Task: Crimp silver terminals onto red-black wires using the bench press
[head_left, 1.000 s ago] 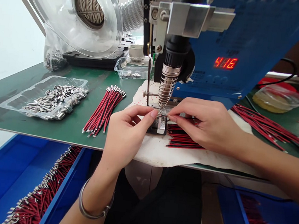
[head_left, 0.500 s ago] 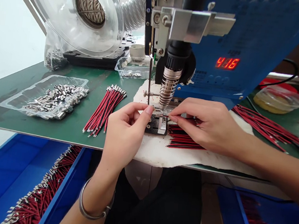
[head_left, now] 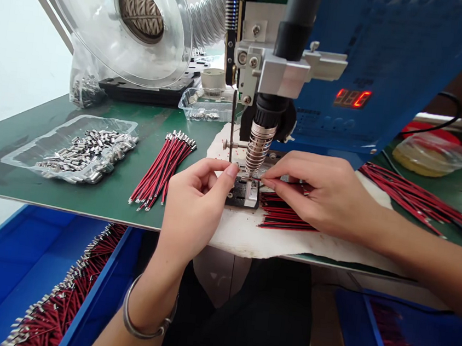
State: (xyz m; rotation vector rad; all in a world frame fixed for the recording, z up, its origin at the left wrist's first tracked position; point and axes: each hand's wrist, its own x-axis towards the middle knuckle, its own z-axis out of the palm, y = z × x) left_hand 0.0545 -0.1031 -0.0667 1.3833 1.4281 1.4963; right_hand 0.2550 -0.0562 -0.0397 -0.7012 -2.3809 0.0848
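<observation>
My left hand (head_left: 195, 202) is closed in a pinch, thumb and forefinger together at the left side of a small black-and-silver jig (head_left: 250, 194); what lies between the fingertips is hidden. From the other side, my right hand (head_left: 315, 195) pinches a thin red wire (head_left: 258, 179), its end over the jig. Right above that spot stands the soldering head (head_left: 261, 146), a spring-wrapped tip pointing down between both hands. Under my right hand lies a bundle of red and black wires (head_left: 278, 211) on a white cloth (head_left: 244, 238).
Left on the green table (head_left: 17, 123) are a clear tray (head_left: 22, 156) of small metal connectors and a bundle of wires with metal ends (head_left: 162, 171). Blue bins (head_left: 11, 260) of wires sit below. The blue machine (head_left: 352, 37) stands behind; more wires (head_left: 418, 198) lie right.
The soldering head has come down, and its spring looks more compressed. The red display has changed from 416 to partly lit characters. Both hands keep almost the same place.
</observation>
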